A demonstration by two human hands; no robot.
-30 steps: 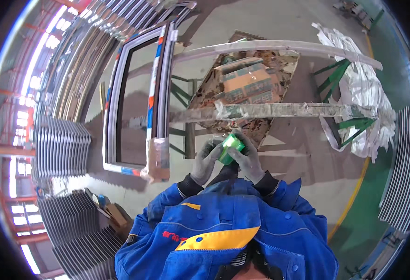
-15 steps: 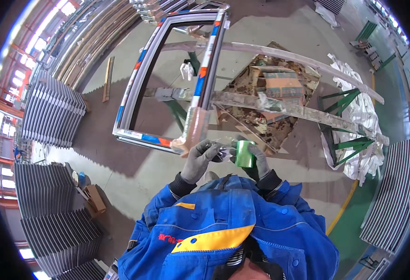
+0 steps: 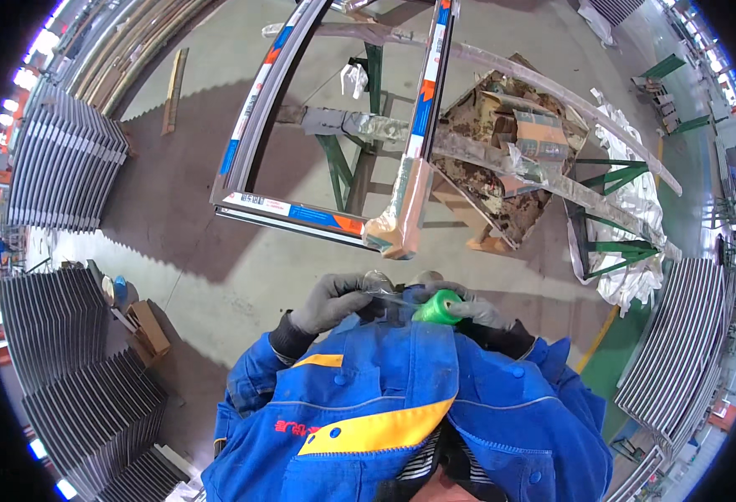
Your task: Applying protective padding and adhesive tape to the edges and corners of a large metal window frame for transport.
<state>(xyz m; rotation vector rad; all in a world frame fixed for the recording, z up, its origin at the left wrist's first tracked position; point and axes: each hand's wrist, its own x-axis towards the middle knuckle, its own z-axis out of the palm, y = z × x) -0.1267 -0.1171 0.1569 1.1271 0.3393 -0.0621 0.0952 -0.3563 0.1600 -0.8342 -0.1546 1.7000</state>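
Observation:
In front of my chest, my gloved right hand (image 3: pixel 483 313) is closed on a small green roll of wrapping film (image 3: pixel 437 307), which lies tilted with its end toward the fingers. A thin, see-through strip appears to run from the roll to my gloved left hand (image 3: pixel 334 303), whose thumb and fingers pinch it. Just beyond the hands stands the near corner of a large rectangular frame (image 3: pixel 297 212), covered with white, blue and orange protective tape. Brown cardboard under clear film (image 3: pixel 403 205) wraps that corner.
Film-wrapped rails (image 3: pixel 485 153) on green trestles (image 3: pixel 334 163) carry the frame. Flattened cardboard (image 3: pixel 539 134) lies on a patterned board beyond. White sheeting (image 3: pixel 631 251) sits at right. Stacked grey profiles (image 3: pixel 71 167) stand at left, more profiles (image 3: pixel 677 347) at right, near a cardboard box (image 3: pixel 148 326) left.
The green roll has tipped from upright to lying and come closer to my chest. Both hands have drawn nearer to me. The frame appears shifted in view as my head moved.

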